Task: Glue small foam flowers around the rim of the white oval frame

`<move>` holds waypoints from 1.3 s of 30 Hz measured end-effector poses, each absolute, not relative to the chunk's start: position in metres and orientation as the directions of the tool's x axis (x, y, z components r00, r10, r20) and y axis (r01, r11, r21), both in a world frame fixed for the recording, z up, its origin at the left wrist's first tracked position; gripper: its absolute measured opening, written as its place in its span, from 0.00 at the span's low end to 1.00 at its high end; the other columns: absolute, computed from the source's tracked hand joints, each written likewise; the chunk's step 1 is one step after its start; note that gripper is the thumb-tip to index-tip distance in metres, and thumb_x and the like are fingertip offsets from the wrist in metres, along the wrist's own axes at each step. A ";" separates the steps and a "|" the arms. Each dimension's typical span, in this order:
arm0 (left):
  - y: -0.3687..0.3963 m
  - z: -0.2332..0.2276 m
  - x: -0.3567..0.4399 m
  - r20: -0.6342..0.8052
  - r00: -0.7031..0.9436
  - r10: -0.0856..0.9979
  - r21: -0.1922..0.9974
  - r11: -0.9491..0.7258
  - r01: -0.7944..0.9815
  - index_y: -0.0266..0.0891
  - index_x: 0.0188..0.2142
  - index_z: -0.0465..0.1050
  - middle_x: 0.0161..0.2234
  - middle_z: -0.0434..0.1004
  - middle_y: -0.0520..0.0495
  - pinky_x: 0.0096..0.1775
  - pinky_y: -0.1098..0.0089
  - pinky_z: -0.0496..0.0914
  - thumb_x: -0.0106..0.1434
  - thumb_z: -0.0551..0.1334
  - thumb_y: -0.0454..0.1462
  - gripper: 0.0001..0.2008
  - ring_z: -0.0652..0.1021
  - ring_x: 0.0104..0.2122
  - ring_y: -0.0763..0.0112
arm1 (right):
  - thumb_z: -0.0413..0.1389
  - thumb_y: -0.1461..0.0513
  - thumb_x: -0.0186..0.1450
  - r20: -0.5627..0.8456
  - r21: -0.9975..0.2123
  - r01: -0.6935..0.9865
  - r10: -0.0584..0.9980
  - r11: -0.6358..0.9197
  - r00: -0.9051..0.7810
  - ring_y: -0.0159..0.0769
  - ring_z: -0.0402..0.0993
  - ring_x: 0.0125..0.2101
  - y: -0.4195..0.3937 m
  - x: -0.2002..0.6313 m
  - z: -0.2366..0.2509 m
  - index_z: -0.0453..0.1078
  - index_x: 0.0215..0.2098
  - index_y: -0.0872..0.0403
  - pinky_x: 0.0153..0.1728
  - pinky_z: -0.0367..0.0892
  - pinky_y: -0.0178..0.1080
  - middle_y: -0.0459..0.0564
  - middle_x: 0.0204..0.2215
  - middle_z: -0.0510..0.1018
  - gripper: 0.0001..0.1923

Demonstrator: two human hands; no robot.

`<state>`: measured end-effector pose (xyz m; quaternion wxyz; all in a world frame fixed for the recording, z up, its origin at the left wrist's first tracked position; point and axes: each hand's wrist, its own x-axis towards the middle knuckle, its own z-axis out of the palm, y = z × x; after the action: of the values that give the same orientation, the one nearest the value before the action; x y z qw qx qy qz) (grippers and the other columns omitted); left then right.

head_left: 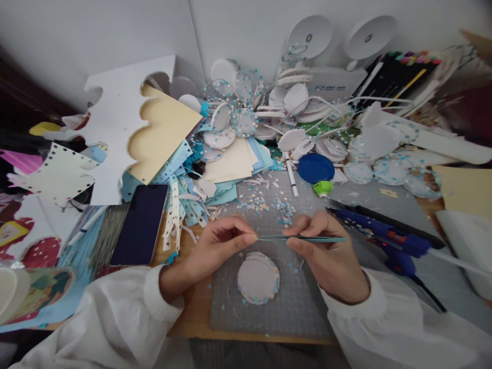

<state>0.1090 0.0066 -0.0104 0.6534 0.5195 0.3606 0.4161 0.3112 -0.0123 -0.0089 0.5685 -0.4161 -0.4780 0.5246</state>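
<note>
My right hand [326,251] pinches slim teal tweezers [307,239] held level, tips pointing left. My left hand [219,243] has its thumb and forefinger closed at the tweezer tips; whatever sits between them is too small to see. Both hands hover above a white paper disc [258,279] edged with blue confetti, which lies on a grey cutting mat [300,312]. White sleeves cover both wrists.
A dark phone [140,223] lies left of the mat. A blue glue gun [388,238] rests at right. A blue lid [315,168], a green cap [323,188], a white pen [291,177], confetti-covered discs [238,110] and paper sheets [230,164] crowd the back.
</note>
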 end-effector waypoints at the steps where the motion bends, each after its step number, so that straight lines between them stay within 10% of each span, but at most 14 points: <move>1: 0.007 -0.010 0.109 -0.037 0.391 0.919 0.979 0.112 -0.170 0.35 0.26 0.74 0.25 0.71 0.50 0.31 0.74 0.64 0.58 0.67 0.39 0.09 0.69 0.28 0.74 | 0.67 0.66 0.53 0.106 -0.975 -0.198 0.994 0.102 -0.010 0.31 0.77 0.30 -0.012 0.311 -0.009 0.64 0.24 0.51 0.34 0.71 0.36 0.42 0.26 0.78 0.14; 39: 0.006 -0.010 0.110 -0.052 0.408 0.911 0.981 0.123 -0.150 0.35 0.26 0.72 0.26 0.70 0.50 0.30 0.75 0.64 0.58 0.67 0.38 0.09 0.69 0.28 0.75 | 0.69 0.62 0.49 -0.079 -0.957 -0.283 0.997 -0.071 0.018 0.32 0.78 0.28 -0.008 0.307 -0.004 0.64 0.21 0.52 0.31 0.74 0.35 0.43 0.22 0.78 0.16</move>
<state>0.1098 0.0058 -0.0096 0.6553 0.5240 0.3632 0.4050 0.3074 -0.0079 -0.0036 0.5541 -0.4495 -0.3969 0.5774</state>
